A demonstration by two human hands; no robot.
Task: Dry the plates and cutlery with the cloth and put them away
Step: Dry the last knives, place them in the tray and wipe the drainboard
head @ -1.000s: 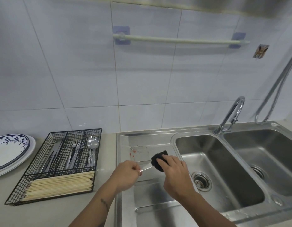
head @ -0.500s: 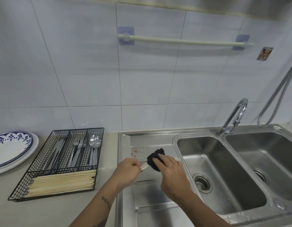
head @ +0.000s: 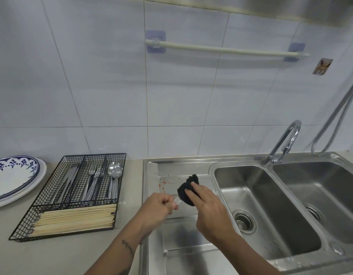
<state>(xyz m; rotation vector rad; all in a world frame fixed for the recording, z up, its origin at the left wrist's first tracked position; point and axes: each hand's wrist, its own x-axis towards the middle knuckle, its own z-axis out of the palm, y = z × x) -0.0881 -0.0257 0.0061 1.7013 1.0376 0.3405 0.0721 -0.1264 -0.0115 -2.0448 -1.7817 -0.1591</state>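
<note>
- Cutlery piece (head: pixel 176 201): one slim metal item, type not discernible, is held above the sink's drainboard (head: pixel 183 241), its far end buried in the black cloth (head: pixel 186 192).
- Left hand (head: pixel 158 208): fingers curled and pinched on the near end of the piece.
- Right hand (head: pixel 209 207): fingers pressed down over the cloth, wrapping it around the piece's far end.
- Step in hand, by judgement: drying this one item; it is not yet put away.
- Wire tray (head: pixel 72 195) on the bench (head: pixel 62 253), left of the sink: knives (head: pixel 65 183), forks (head: pixel 92 181) and spoons (head: pixel 114 175) lie in the three far compartments; chopsticks (head: pixel 76 218) fill the near compartment crosswise.
- Plates (head: pixel 15 179): a blue-patterned one lies stacked on a plain one at the far left of the bench, partly out of frame.
- Progress, by judgement: the plates and most of the cutlery appear dealt with. No other loose wet item shows on the drainboard or in the two basins (head: pixel 259 201), so this may be the last piece.
- Edges: the tray's raised wire wall and the sink's raised left rim stand between the hands and the compartments; the piece must clear both.
- Open room: a bare strip of bench lies between tray and sink, and nothing stands above the tray.
- Red specks (head: pixel 162 183) mark the drainboard just beyond the left hand; worth keeping the dried piece off them.
</note>
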